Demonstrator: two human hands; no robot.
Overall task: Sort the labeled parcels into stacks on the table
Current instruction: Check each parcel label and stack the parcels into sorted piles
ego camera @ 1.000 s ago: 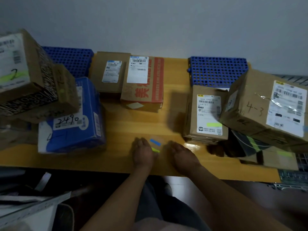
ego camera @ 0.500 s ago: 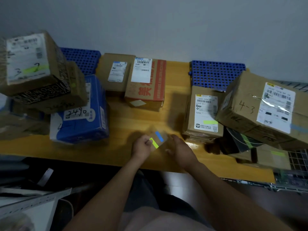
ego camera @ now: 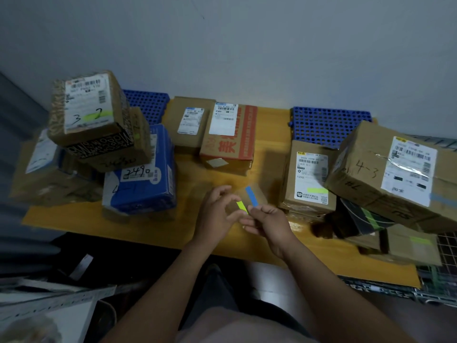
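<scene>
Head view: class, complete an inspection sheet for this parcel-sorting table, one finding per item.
Surface: yellow wooden table.
Job's things: box marked 3 2 tops the left stack; blue parcel marked 2490; box marked 4-3 tops the right stack; red-printed box at back.
Clutter: blue perforated panels, back left and back right.
Hands: left hand and right hand hold a clear sheet with blue and green strips.
Cables: nothing seen.
Surroundings: grey wall; wire grid at right.

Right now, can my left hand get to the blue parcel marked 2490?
Probably yes: only bare table lies between the left hand and the blue parcel. That hand is busy, though, holding the clear sticker sheet together with the right hand.
</scene>
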